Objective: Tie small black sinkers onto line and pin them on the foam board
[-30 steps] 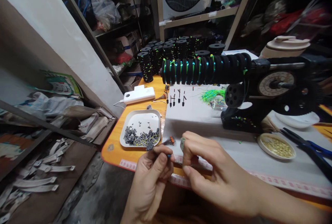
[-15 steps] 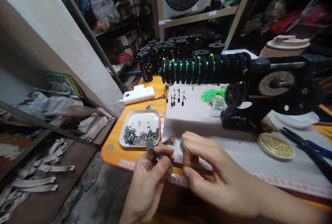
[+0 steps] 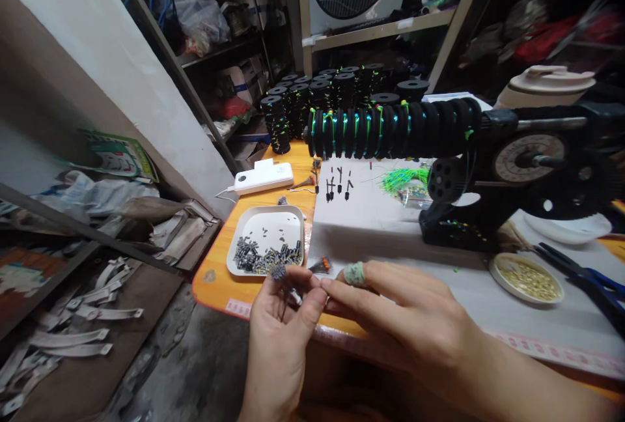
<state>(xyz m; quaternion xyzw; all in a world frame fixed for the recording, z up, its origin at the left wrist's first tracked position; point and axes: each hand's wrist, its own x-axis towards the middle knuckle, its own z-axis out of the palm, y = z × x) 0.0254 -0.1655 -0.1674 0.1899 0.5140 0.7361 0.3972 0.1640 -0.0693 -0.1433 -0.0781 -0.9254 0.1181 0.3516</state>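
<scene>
My left hand (image 3: 286,327) is closed in front of the white tray (image 3: 234,259), with a bundle of small dark grey pieces (image 3: 278,271) showing above its fingers and something small and whitish inside the curl. My right hand (image 3: 415,318) reaches in from the right, a pale green wrap (image 3: 355,274) on one finger. Its index fingertip meets my left thumb and fingertip; anything pinched there is too small to make out. Small dark, grey and yellowish pieces lie in the tray. Just beyond my fingertips rests an orange-tipped bundle (image 3: 322,265) on the table.
A black winding machine (image 3: 454,213) carries a ribbed roller (image 3: 390,129) across the back. Black spools (image 3: 276,122) stand behind. At right are a dish of golden bits (image 3: 527,279) and scissors (image 3: 581,272); a white power strip (image 3: 263,177) lies at left.
My right hand has moved left and its fingers have straightened, now touching my left fingertips. The gap between the hands has closed. The view has shifted slightly.
</scene>
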